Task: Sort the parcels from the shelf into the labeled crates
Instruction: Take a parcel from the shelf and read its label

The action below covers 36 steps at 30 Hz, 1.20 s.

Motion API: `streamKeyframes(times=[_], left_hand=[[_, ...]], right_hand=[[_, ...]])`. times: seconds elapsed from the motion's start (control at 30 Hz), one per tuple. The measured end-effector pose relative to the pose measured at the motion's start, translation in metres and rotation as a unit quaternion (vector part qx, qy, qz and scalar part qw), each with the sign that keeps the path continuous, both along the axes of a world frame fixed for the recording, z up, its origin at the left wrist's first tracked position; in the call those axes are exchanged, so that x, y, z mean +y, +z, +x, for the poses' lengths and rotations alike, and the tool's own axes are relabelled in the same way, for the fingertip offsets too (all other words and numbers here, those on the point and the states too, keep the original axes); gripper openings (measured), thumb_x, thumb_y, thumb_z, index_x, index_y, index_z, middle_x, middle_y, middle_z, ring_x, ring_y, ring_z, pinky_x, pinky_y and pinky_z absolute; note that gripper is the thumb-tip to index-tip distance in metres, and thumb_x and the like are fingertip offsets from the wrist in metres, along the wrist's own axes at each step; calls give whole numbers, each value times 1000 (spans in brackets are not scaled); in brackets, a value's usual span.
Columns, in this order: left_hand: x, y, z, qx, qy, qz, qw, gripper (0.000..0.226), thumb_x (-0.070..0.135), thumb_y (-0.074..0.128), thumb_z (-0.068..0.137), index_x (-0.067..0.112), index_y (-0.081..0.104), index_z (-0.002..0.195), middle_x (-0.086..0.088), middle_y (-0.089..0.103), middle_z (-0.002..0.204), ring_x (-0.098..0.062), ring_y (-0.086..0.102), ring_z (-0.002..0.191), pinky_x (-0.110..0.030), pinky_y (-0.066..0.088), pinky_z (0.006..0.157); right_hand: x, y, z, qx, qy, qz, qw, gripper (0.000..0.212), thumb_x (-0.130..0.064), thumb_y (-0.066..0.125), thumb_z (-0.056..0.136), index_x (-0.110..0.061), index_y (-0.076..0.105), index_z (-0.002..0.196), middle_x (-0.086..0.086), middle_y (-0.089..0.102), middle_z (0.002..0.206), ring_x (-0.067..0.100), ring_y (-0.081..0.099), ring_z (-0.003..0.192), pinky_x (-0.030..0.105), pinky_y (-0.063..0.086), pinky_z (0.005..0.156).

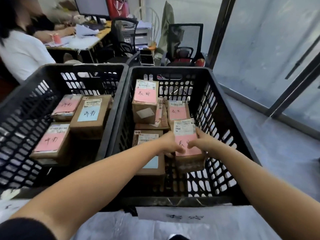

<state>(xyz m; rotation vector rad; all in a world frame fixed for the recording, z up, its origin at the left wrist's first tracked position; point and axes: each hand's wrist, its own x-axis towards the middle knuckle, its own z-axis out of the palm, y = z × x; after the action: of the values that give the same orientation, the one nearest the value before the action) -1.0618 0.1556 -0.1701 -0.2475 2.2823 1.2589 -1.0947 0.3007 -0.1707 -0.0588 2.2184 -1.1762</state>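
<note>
I have a brown cardboard parcel [187, 146] with a pink handwritten label held between both hands, inside the right-hand black crate [223, 108], towards its near right part. My left hand [170, 142] clamps the parcel's left edge, thumb lying across the pink label and the other fingers curled beneath; my right hand [201, 140] presses the right edge, thumb on top, fingers wrapped down the side. I cannot tell whether the parcel rests on the crate floor or hangs just above it.

Around it in the same crate lie other boxes: one with a blue label [150, 163] just to its left, partly under my left wrist, a pink-labelled box [177, 110] just behind it, and a taller pink-labelled box [144, 101] standing near the far wall.

The left crate [22, 122], touching the right one along its side wall, holds three parcels: a blue-labelled box [90, 113], a pink one [66, 106] beside it, and another pink one [52, 142] nearer me.

A white paper sheet with writing [183, 216] lies at the right crate's near edge. The floor [285, 153] is pale grey. To the right runs a glass partition in dark frames [270, 49]. Behind the crates are a black mesh office chair [185, 44], a cluttered desk [86, 38] with a monitor [93, 6], and a seated person in white [22, 52] at far left.
</note>
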Motion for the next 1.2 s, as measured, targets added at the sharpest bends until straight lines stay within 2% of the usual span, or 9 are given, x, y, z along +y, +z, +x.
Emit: streamKeyframes(times=[0.2, 0.3, 0.43, 0.67, 0.8, 0.93, 1.03, 1.1, 1.2], left_hand=[[0, -25, 4, 13, -14, -140, 990, 72, 13, 74, 75, 6, 31, 133, -11, 51, 126, -27, 53, 112, -35, 48, 87], [-4, -25, 4, 14, -12, -138, 990, 66, 9, 72, 75, 8, 35, 130, -12, 54, 124, -27, 54, 110, -37, 50, 85], [-3, -26, 6, 50, -30, -151, 987, 69, 7, 72, 74, 9, 36, 133, -12, 51, 127, -27, 51, 114, -35, 47, 89], [1, -29, 7, 16, -106, -224, 969, 48, 14, 69, 82, 4, 49, 124, -13, 45, 127, -27, 53, 109, -25, 44, 82], [1, -27, 8, 17, -114, -225, 968, 51, 15, 67, 83, 3, 48, 129, -14, 47, 128, -27, 52, 112, -26, 44, 86], [4, -25, 9, 6, -127, -226, 966, 35, 17, 66, 84, 3, 55, 113, -9, 47, 104, -20, 48, 89, -23, 40, 69], [4, -23, 10, -11, -130, -215, 968, 30, 20, 66, 84, 3, 56, 107, -6, 49, 92, -19, 48, 83, -19, 35, 55], [5, -19, 11, -36, -125, -201, 971, 33, 24, 67, 84, 2, 56, 107, -5, 50, 83, -20, 52, 81, -20, 36, 54], [7, -13, 14, -75, -123, -186, 972, 43, 26, 66, 85, -2, 52, 116, -9, 52, 91, -26, 60, 92, -21, 41, 60]], right_hand=[[-11, -34, 1, -8, 51, 74, 996, 95, 0, 71, 71, -10, 8, 142, 9, 43, 138, 28, 43, 127, 40, 42, 103], [-14, -42, -1, -30, 36, 93, 995, 96, -4, 72, 72, -16, 9, 143, 10, 45, 134, 31, 46, 122, 46, 48, 95], [-18, -43, -3, -33, 34, 138, 989, 89, -9, 74, 74, -10, 14, 139, 12, 46, 130, 31, 49, 117, 43, 54, 83], [-18, -50, 0, -31, 70, 180, 981, 102, -6, 75, 73, -7, 1, 144, 13, 47, 131, 29, 48, 120, 39, 52, 91], [-22, -48, -2, -21, 81, 204, 975, 97, -9, 74, 76, -3, 5, 143, 14, 47, 132, 29, 48, 121, 33, 49, 90], [-21, -47, -5, -5, 84, 206, 975, 82, -12, 76, 73, -4, 26, 138, 12, 51, 132, 29, 50, 120, 37, 48, 94], [-21, -45, -6, -2, 101, 226, 969, 74, -15, 76, 73, -6, 35, 134, 11, 54, 126, 29, 54, 113, 38, 53, 86], [-23, -39, -3, -15, 119, 242, 963, 65, -16, 74, 75, -6, 41, 130, 13, 55, 121, 29, 57, 107, 40, 56, 81], [-27, -32, -2, -27, 137, 248, 959, 51, -15, 72, 79, -3, 47, 122, 12, 56, 111, 28, 59, 98, 38, 56, 78]])
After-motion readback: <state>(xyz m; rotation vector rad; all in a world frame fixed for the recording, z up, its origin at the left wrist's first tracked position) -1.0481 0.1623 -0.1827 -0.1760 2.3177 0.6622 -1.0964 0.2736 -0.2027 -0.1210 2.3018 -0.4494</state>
